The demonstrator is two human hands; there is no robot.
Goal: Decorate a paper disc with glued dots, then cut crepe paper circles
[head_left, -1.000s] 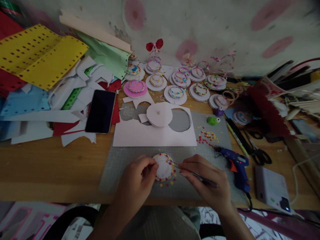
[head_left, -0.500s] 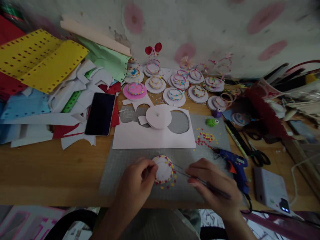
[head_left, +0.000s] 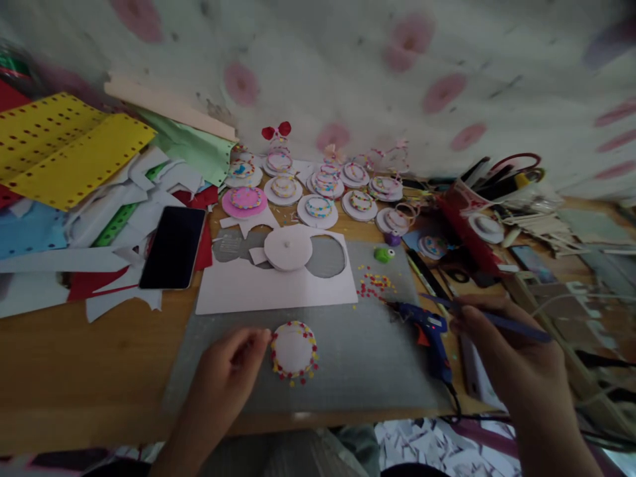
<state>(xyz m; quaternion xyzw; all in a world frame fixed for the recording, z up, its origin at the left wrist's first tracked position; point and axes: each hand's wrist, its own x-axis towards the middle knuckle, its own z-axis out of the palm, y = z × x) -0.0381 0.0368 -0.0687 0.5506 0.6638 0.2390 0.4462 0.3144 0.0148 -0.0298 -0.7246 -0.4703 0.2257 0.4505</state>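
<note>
On the cutting mat (head_left: 358,358) lies a small white disc (head_left: 292,348), its rim edged with red and yellow stars. Thumb and forefinger of my left hand (head_left: 233,361) are pressed together at the disc's left edge; whatever they pinch is too small to make out. Away to the right, my right hand (head_left: 511,344) grips a pair of tweezers (head_left: 517,324), their tips pointing left above the blue glue gun (head_left: 422,324). Loose red and yellow stars (head_left: 375,283) are scattered on the mat. Behind the disc, a larger white disc (head_left: 288,248) rests on a cut white sheet (head_left: 268,291).
Several decorated paper discs (head_left: 318,209) stand along the wall. A phone (head_left: 173,246) and paper scraps (head_left: 124,175) cover the left side. A green toy (head_left: 383,254), a red box (head_left: 462,232) of tools and a pale power bank (head_left: 477,374) are on the right.
My right hand has moved the tweezers from the star-edged disc far to the right, beyond the glue gun. My left hand stays at the disc's left edge. The view has turned right.
</note>
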